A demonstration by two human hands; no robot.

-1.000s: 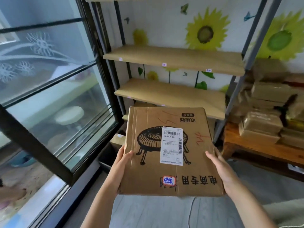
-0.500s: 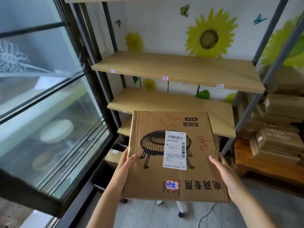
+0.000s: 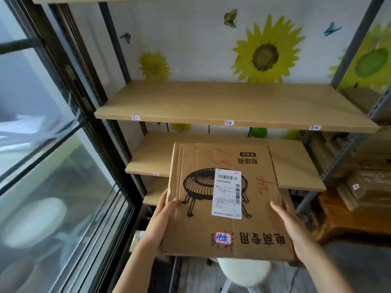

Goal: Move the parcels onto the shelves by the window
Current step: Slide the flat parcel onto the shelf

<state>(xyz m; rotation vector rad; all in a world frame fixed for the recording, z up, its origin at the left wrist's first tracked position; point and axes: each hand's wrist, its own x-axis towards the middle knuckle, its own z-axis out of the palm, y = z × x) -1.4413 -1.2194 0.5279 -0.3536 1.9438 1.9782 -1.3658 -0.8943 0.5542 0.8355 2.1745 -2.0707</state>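
Before the shelves (image 3: 232, 106), a flat cardboard box (image 3: 228, 208) held level at both side edges: left hand (image 3: 163, 220) with thumb on top, fingers curled under; right hand (image 3: 289, 225) wrapped along the other edge. Box face carries a black drawing of a round legged heater, Chinese print, red scrawl, a white barcode label (image 3: 227, 193). Its far end overlaps the second shelf's front edge; touching or not, cannot tell. Shelf boards bare, small tags on their edges. Window (image 3: 53, 166) at left, sunflower wall (image 3: 264, 53) behind, stacked parcels (image 3: 368, 187) at right, white stool (image 3: 243, 273) below.
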